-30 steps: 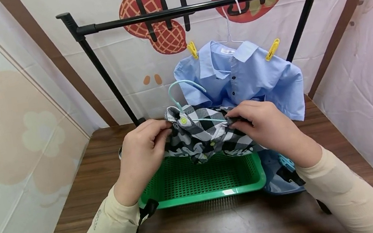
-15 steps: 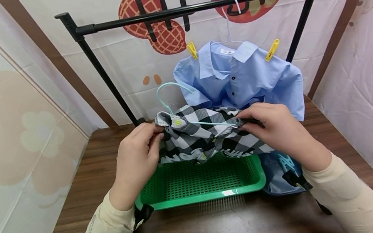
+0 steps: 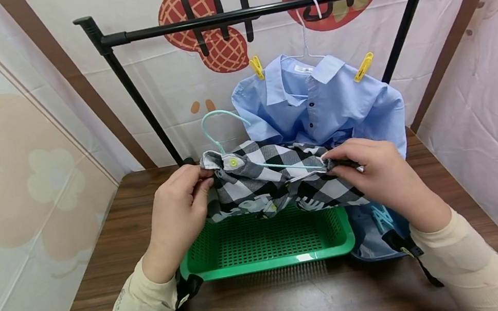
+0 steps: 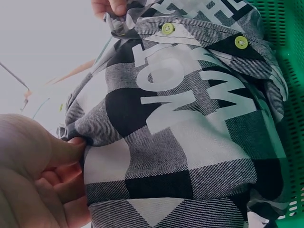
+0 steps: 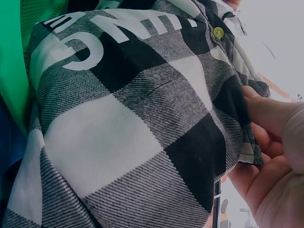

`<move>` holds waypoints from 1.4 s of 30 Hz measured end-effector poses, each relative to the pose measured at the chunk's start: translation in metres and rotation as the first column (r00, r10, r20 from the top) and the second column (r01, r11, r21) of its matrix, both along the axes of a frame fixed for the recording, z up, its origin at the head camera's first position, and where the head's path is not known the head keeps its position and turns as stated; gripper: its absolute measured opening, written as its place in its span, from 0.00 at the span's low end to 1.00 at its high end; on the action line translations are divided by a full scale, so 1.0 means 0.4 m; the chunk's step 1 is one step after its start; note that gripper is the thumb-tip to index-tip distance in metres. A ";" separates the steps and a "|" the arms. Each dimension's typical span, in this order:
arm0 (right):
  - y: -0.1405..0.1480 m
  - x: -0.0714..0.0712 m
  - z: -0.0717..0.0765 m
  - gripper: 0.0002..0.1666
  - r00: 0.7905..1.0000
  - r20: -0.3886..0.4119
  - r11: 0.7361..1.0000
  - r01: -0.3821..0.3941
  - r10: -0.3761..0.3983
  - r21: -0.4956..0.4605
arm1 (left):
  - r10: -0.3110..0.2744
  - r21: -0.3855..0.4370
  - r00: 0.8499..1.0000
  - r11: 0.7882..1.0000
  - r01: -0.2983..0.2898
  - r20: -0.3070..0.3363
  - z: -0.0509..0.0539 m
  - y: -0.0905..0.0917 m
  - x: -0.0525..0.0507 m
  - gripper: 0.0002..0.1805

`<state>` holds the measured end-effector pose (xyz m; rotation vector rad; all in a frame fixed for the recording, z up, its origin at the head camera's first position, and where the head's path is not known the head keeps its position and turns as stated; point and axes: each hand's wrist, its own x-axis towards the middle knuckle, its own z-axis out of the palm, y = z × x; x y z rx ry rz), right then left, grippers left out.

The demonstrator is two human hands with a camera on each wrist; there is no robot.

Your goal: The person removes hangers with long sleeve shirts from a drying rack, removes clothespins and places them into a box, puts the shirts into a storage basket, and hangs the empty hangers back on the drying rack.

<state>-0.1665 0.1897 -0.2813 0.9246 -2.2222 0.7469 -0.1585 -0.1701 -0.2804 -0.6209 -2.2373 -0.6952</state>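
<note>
Both hands hold up a black-and-white checked shirt (image 3: 276,188) with yellow-green buttons and white lettering. My left hand (image 3: 174,216) pinches its collar edge at the left, beside the top button. At the other side of the neckline my right hand (image 3: 379,175) pinches the opposite edge. A pale blue hanger (image 3: 208,115) has its hook standing out above the collar, and its bar crosses the neck opening. In the left wrist view the thumb presses on the cloth (image 4: 156,156); the right wrist view shows thumb and fingers gripping the shirt's edge (image 5: 247,128).
A light blue shirt (image 3: 340,97) with yellow clips (image 3: 364,67) hangs from the black rack (image 3: 232,16) behind. Beneath the checked shirt stands a green basket (image 3: 280,261), with a dark blue container (image 3: 372,249) holding light blue clips (image 3: 381,217) at its right.
My hands have moved apart, the left one leftward and the right one rightward, spreading the checked shirt's neckline. The hanger's hook has shifted left.
</note>
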 end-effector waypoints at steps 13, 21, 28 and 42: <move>0.004 0.004 -0.011 0.22 0.999 -0.040 0.999 -0.027 0.026 -0.043 | 0.032 0.041 0.999 0.999 -0.032 -0.013 -0.010 -0.009 0.005 0.03; 0.005 0.010 -0.023 0.22 0.999 -0.036 0.998 -0.029 0.027 -0.056 | 0.060 0.071 0.998 0.996 -0.059 -0.014 -0.024 -0.015 0.008 0.03; 0.012 0.014 -0.031 0.20 1.000 -0.018 0.997 -0.023 0.022 -0.077 | 0.075 0.091 0.997 0.993 -0.073 -0.027 -0.024 -0.018 0.005 0.03; 0.010 0.039 -0.047 0.18 0.999 -0.008 0.980 0.032 -0.034 -0.197 | 0.102 0.130 0.992 0.987 -0.093 -0.068 -0.027 -0.021 0.001 0.03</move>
